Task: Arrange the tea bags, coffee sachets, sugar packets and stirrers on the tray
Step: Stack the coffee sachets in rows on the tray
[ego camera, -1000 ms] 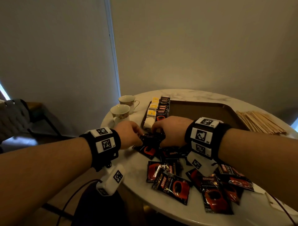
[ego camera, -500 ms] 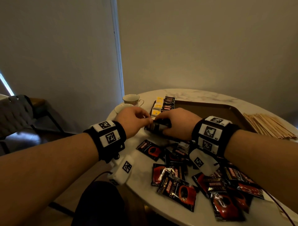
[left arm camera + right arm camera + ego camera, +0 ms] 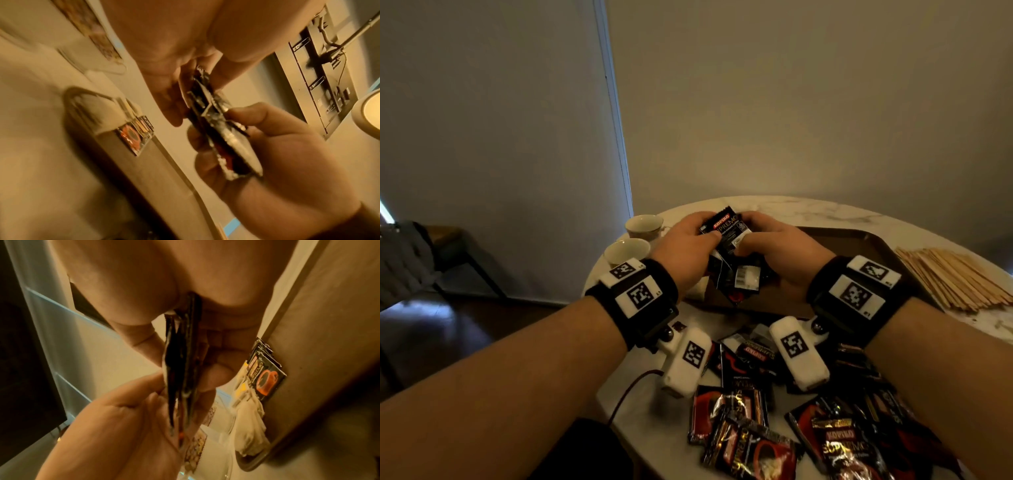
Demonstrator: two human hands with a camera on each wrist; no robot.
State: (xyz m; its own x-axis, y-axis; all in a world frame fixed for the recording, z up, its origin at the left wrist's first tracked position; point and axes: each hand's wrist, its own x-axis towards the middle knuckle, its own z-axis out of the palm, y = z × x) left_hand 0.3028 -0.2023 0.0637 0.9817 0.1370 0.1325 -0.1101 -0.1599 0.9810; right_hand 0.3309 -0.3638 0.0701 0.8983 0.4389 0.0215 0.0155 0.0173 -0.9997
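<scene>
Both hands up over the near-left end of the tray (image 3: 859, 236), sharing one small stack of coffee sachets (image 3: 726, 236). Left hand (image 3: 685, 253) grips the stack's left edge, fingers curled behind, thumb on the front. Right hand (image 3: 780, 253) grips the right edge the same way. Stack is clear of the table (image 3: 808, 212), tilted w/ the top sachet's black-and-red label facing the head cam; at least 3-4 sachets in it, exact count can't tell.

Left wrist view: stack seen edge-on (image 3: 218, 123), pinched btwn the left fingers (image 3: 170, 104) and thumb, right hand (image 3: 277, 146) wrapped round the lower part. Blurry. Right wrist view: same stack edge-on (image 3: 180, 363), right fingers (image 3: 216, 369) curled on one side, left hand (image 3: 123, 415) closing in from below.

On the tray, far-left end: a row of sachets already standing (image 3: 265, 378), overlapped like tiles, w/ white tea bags w/ yellow tags (image 3: 248, 415) just beside them, nearer the tray's rim. Mostly hidden by the hands in the head view.

Loose sachets (image 3: 750, 445) still scattered on the table near the person, btwn and under the wrists, some overlapping. Wooden stirrers (image 3: 948, 277) in a pile on the table, right of the tray, touching or just beside its rim – can't tell which. Two teacups (image 3: 643, 222) on the table left of the tray, one nearer (image 3: 626, 250), one farther. Dim room, plain walls behind.
</scene>
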